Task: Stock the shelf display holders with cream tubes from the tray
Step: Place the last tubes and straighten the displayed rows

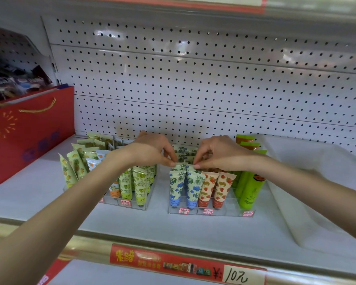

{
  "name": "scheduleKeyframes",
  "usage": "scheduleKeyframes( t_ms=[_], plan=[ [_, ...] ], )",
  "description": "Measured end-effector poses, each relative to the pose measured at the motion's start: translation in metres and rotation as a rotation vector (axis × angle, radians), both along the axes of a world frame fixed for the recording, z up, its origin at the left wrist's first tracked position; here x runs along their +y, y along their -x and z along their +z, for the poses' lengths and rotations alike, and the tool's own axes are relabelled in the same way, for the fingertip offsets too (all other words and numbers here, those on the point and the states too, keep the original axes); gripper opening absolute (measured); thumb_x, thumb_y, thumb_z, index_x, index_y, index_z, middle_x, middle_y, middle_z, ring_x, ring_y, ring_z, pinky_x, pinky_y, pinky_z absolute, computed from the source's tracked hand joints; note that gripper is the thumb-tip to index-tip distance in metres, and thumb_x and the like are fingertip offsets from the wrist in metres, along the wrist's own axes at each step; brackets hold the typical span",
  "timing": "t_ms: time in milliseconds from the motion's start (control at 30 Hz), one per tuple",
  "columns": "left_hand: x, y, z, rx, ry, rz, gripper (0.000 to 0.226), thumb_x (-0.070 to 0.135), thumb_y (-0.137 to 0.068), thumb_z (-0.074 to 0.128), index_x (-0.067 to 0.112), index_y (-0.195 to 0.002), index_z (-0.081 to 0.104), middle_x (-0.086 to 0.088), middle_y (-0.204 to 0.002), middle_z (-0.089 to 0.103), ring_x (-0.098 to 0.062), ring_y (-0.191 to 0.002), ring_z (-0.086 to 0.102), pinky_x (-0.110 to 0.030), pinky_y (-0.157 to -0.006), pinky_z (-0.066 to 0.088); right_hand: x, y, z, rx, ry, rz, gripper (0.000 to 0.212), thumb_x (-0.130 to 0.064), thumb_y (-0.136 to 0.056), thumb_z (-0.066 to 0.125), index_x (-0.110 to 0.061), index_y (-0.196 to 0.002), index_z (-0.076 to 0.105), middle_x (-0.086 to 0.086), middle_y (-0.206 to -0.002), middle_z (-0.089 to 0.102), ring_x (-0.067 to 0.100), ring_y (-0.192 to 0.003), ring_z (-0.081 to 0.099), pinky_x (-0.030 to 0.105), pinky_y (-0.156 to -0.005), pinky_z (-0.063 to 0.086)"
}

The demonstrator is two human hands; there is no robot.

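Left hand and right hand meet over the right holder on the shelf. Each pinches, thumb against forefinger, one end of the flat top edge of a blue-flowered tube. The other fingers are loosely curled. This tube stands upright in the holder's left column, just behind the front blue tubes. Strawberry tubes and green tubes stand to the right. The left holder carries yellow-green tubes. A red gift bag stands far left. A pale tray lies at the right.

The left hand and right hand are bare, and both slim forearms are bare too, uncovered along their whole visible length.
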State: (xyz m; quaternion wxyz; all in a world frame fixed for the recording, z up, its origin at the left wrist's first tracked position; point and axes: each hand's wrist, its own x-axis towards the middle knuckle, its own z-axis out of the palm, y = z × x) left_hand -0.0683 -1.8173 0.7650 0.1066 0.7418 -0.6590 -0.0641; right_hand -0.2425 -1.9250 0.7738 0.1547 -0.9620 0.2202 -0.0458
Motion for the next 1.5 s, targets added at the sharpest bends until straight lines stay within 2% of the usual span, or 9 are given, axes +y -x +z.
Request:
scheduleKeyframes(
  t_ms=[133,333,500,600,767,867,1033,1200,1500],
  plan=[
    [-0.002,0.001,0.0,-0.012,0.002,0.003,0.015,0.045,-0.081,0.065,0.037,-0.094,0.069,0.021,-0.076,0.049,-0.003,-0.079,0.045,-0.029,-0.08,0.019,0.0,0.0,0.0,-0.003,-0.009,-0.003,0.006,-0.035,-0.078,0.072,-0.032,-0.083,0.073,-0.017,-0.08,0.058,0.004,-0.088,0.055,0.024,-0.087,0.039],
    [-0.002,0.001,0.001,-0.005,-0.002,0.005,0.018,0.047,-0.08,0.065,0.038,-0.096,0.069,0.021,-0.078,0.049,-0.004,-0.083,0.047,-0.03,-0.084,0.023,0.002,0.0,0.0,-0.007,-0.02,-0.005,0.008,-0.038,-0.078,0.073,-0.034,-0.085,0.072,-0.021,-0.076,0.055,-0.003,-0.079,0.051,0.022,-0.081,0.04],
    [0.001,0.0,0.002,0.023,0.017,0.0,0.019,0.047,-0.078,0.067,0.04,-0.096,0.069,0.019,-0.078,0.05,-0.003,-0.08,0.047,-0.028,-0.082,0.025,0.008,0.005,0.006,-0.093,-0.104,-0.025,0.005,-0.037,-0.08,0.071,-0.033,-0.083,0.07,-0.014,-0.074,0.057,0.0,-0.068,0.052,0.02,-0.066,0.041],
    [0.007,0.0,0.003,0.042,0.057,0.018,0.021,0.049,-0.078,0.067,0.04,-0.097,0.068,0.018,-0.078,0.05,0.0,-0.074,0.045,-0.028,-0.082,0.025,0.011,0.008,0.008,-0.123,-0.118,-0.031,0.009,-0.039,-0.08,0.07,-0.032,-0.085,0.071,-0.011,-0.079,0.057,0.006,-0.074,0.053,0.024,-0.071,0.044],
    [0.024,0.005,-0.003,0.145,0.182,-0.019,0.019,0.05,-0.073,0.07,0.036,-0.085,0.072,0.016,-0.076,0.054,0.005,-0.068,0.045,-0.026,-0.077,0.026,0.017,0.016,0.002,-0.054,-0.014,-0.006,0.016,-0.048,-0.076,0.07,-0.036,-0.087,0.072,-0.009,-0.084,0.061,0.006,-0.076,0.054,0.021,-0.069,0.036],
    [0.028,0.006,-0.008,0.177,0.178,-0.034,0.02,0.048,-0.072,0.071,0.033,-0.084,0.074,0.018,-0.074,0.054,0.007,-0.068,0.046,-0.027,-0.079,0.028,0.017,0.02,-0.005,-0.051,0.006,0.014,0.018,-0.048,-0.074,0.071,-0.035,-0.087,0.072,-0.009,-0.081,0.057,0.007,-0.076,0.053,0.023,-0.074,0.033],
    [0.028,0.006,-0.012,0.142,0.144,-0.035,0.018,0.049,-0.073,0.069,0.034,-0.083,0.073,0.012,-0.079,0.058,-0.001,-0.073,0.047,-0.028,-0.078,0.027,0.016,0.021,-0.01,-0.063,0.021,0.009,0.015,-0.043,-0.076,0.072,-0.032,-0.086,0.072,-0.011,-0.077,0.054,0.003,-0.07,0.05,0.022,-0.071,0.03],
    [0.028,0.009,-0.01,0.15,0.126,-0.025,0.016,0.048,-0.073,0.07,0.035,-0.081,0.072,0.009,-0.084,0.06,-0.005,-0.079,0.051,-0.027,-0.079,0.028,0.017,0.02,-0.011,-0.077,0.042,0.006,0.011,-0.042,-0.077,0.072,-0.033,-0.084,0.073,-0.013,-0.077,0.055,0.001,-0.07,0.049,0.022,-0.077,0.027],
    [0.027,0.009,-0.011,0.159,0.137,-0.023,0.012,0.045,-0.073,0.072,0.035,-0.079,0.072,0.012,-0.078,0.056,-0.002,-0.074,0.047,-0.027,-0.079,0.028,0.017,0.018,-0.012,-0.091,0.03,0.03,0.008,-0.04,-0.077,0.072,-0.034,-0.082,0.072,-0.011,-0.078,0.055,0.005,-0.073,0.049,0.025,-0.078,0.029]
  ],
)
